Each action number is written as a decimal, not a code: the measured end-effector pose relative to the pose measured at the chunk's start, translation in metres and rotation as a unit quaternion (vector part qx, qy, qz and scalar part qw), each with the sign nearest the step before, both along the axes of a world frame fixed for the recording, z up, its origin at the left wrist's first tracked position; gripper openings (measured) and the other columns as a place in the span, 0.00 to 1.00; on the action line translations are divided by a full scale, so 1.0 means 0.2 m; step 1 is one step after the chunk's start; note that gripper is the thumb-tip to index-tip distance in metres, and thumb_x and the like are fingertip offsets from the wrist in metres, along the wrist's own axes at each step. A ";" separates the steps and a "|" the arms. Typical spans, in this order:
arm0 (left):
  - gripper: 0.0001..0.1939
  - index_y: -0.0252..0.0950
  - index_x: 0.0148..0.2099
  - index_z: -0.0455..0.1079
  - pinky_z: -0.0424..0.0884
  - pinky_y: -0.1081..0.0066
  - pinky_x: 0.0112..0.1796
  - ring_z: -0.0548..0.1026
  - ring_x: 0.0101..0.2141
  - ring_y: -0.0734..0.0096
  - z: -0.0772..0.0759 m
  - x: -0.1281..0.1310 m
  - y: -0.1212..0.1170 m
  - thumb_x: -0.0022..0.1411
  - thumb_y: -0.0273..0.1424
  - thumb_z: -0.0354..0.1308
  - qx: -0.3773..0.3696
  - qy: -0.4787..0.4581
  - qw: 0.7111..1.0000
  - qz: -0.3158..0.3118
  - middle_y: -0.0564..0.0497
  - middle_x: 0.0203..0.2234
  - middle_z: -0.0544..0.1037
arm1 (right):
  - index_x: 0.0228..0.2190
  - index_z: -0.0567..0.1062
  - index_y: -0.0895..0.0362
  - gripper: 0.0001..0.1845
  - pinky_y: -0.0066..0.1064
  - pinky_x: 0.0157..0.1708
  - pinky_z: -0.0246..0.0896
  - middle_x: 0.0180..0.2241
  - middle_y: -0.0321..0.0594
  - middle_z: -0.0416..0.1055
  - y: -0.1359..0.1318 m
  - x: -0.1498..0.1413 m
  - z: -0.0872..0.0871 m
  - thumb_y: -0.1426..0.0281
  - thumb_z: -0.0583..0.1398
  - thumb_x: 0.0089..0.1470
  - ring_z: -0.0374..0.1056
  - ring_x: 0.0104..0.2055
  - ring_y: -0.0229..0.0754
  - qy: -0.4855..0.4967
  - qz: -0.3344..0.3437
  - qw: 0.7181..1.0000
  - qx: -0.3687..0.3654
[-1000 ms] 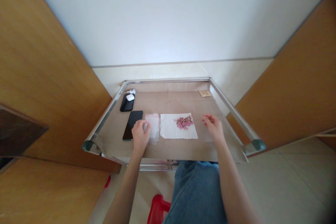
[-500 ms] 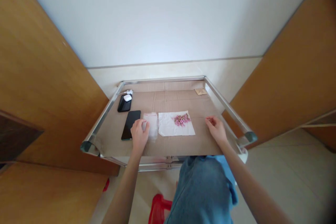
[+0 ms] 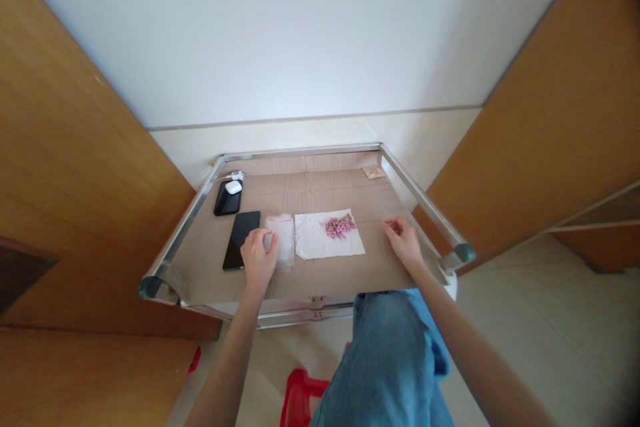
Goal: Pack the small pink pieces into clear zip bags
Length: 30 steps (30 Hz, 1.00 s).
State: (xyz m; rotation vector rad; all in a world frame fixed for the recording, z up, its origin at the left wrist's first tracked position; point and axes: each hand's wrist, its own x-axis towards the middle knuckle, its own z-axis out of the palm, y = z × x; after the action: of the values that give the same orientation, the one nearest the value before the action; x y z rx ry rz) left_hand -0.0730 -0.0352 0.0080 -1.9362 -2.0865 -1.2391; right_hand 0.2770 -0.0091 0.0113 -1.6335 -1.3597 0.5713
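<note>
My left hand [image 3: 259, 258] rests at the near left of the cardboard-lined table top [image 3: 325, 280], fingers loosely bent and thumb apart. It covers a corner of the black tablet [image 3: 240, 237] and the left edge of some clear plastic bags [image 3: 283, 243] with a red line along the top. No object shows in it. A white paper sheet [image 3: 313, 240] lies right of the bags, with a pile of small pink flower buds [image 3: 340, 226] on it. To the sheet's right is my right hand [image 3: 404, 243], fingers curled in close to the thumb, nothing visible in them.
A black phone [image 3: 223, 201] with a white earbud case [image 3: 233, 187] on it lies at the back left, beside a white plug [image 3: 236, 175]. A small brown packet [image 3: 373, 173] is at the back right. Metal rails [image 3: 425, 203] edge the table. A red stool [image 3: 300, 397] stands below.
The whole view has shifted slightly, so the table and things appear a little further left. Both hands stay at the same places beside the bags and the sheet.
</note>
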 end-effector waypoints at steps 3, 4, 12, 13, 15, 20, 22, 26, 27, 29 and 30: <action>0.08 0.36 0.36 0.68 0.66 0.64 0.42 0.72 0.39 0.62 0.01 0.01 0.00 0.59 0.35 0.52 -0.001 0.000 1.000 0.002 0.47 0.34 0.74 | 0.28 0.71 0.57 0.14 0.30 0.25 0.54 0.20 0.36 0.65 0.00 0.00 0.00 0.59 0.56 0.46 0.60 0.23 0.39 -0.003 0.002 1.000 0.003; 0.08 0.36 0.36 0.68 0.66 0.64 0.42 0.72 0.38 0.62 0.01 0.01 0.00 0.59 0.35 0.52 -0.001 0.000 1.000 0.002 0.47 0.34 0.74 | 0.28 0.71 0.57 0.14 0.30 0.25 0.54 0.20 0.36 0.65 0.00 0.01 -0.01 0.59 0.56 0.46 0.60 0.23 0.39 -0.005 0.001 1.000 0.005; 0.09 0.36 0.36 0.68 0.66 0.64 0.41 0.72 0.38 0.62 0.01 0.00 0.00 0.59 0.35 0.51 0.001 -0.004 1.000 0.011 0.47 0.34 0.75 | 0.28 0.71 0.58 0.15 0.30 0.25 0.55 0.20 0.36 0.65 0.02 0.01 -0.02 0.58 0.56 0.45 0.61 0.23 0.40 0.011 0.003 1.000 0.004; 0.09 0.36 0.36 0.68 0.66 0.64 0.41 0.72 0.38 0.62 0.01 0.00 0.00 0.59 0.35 0.51 0.002 -0.005 1.000 0.012 0.47 0.34 0.75 | 0.28 0.71 0.58 0.15 0.31 0.25 0.55 0.20 0.36 0.65 0.02 0.01 -0.02 0.58 0.56 0.45 0.61 0.24 0.40 0.014 0.002 1.000 0.001; 0.09 0.36 0.36 0.68 0.66 0.64 0.41 0.72 0.38 0.62 0.01 0.00 0.00 0.59 0.35 0.51 0.004 -0.008 1.000 0.014 0.46 0.34 0.75 | 0.27 0.70 0.58 0.15 0.31 0.25 0.55 0.20 0.37 0.66 0.02 0.00 -0.01 0.58 0.56 0.44 0.61 0.23 0.40 0.015 -0.005 1.000 -0.004; 0.08 0.36 0.36 0.69 0.66 0.64 0.40 0.72 0.37 0.63 0.02 0.01 0.00 0.59 0.34 0.51 0.006 -0.014 1.000 0.024 0.46 0.34 0.75 | 0.26 0.70 0.57 0.15 0.31 0.25 0.55 0.20 0.37 0.66 0.02 0.00 0.00 0.58 0.55 0.43 0.61 0.23 0.40 0.000 -0.009 1.000 -0.008; 0.08 0.36 0.36 0.68 0.66 0.64 0.40 0.72 0.37 0.63 0.02 0.01 0.00 0.59 0.34 0.51 0.007 -0.015 0.999 0.029 0.46 0.34 0.74 | 0.26 0.70 0.57 0.14 0.31 0.25 0.55 0.20 0.38 0.66 0.02 0.00 0.00 0.58 0.55 0.43 0.61 0.23 0.41 -0.003 -0.009 1.000 -0.010; 0.08 0.36 0.36 0.68 0.66 0.65 0.40 0.72 0.36 0.63 0.01 0.01 0.00 0.59 0.34 0.51 0.009 -0.020 0.999 0.033 0.46 0.34 0.74 | 0.26 0.70 0.57 0.14 0.31 0.26 0.56 0.21 0.38 0.67 0.02 0.01 -0.01 0.58 0.55 0.44 0.62 0.24 0.41 -0.015 -0.008 1.000 -0.012; 0.08 0.36 0.36 0.68 0.66 0.65 0.40 0.72 0.37 0.63 0.01 0.01 0.00 0.59 0.34 0.51 0.010 -0.021 0.999 0.033 0.46 0.34 0.74 | 0.26 0.70 0.57 0.14 0.31 0.26 0.56 0.21 0.38 0.67 0.02 0.01 -0.01 0.58 0.55 0.44 0.62 0.24 0.41 -0.018 -0.006 1.000 -0.011; 0.08 0.36 0.36 0.68 0.66 0.65 0.40 0.72 0.37 0.63 0.01 0.01 0.00 0.59 0.34 0.51 0.010 -0.024 0.999 0.036 0.46 0.34 0.74 | 0.26 0.70 0.57 0.14 0.31 0.27 0.56 0.22 0.38 0.68 0.03 0.02 -0.02 0.59 0.55 0.45 0.62 0.25 0.41 -0.022 -0.003 1.000 -0.009; 0.08 0.36 0.36 0.68 0.66 0.65 0.40 0.72 0.37 0.63 0.02 0.01 0.00 0.59 0.34 0.51 0.008 -0.025 0.999 0.037 0.46 0.34 0.74 | 0.26 0.70 0.57 0.13 0.31 0.27 0.56 0.22 0.38 0.68 0.03 0.02 -0.02 0.59 0.55 0.45 0.63 0.25 0.41 -0.022 -0.002 1.000 -0.008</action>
State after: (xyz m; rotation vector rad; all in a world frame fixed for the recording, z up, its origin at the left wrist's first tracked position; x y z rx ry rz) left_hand -0.0701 -0.0349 0.0110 -1.8212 -2.1429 -1.2995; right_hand 0.2812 -0.0036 0.0069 -1.6693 -1.3867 0.5478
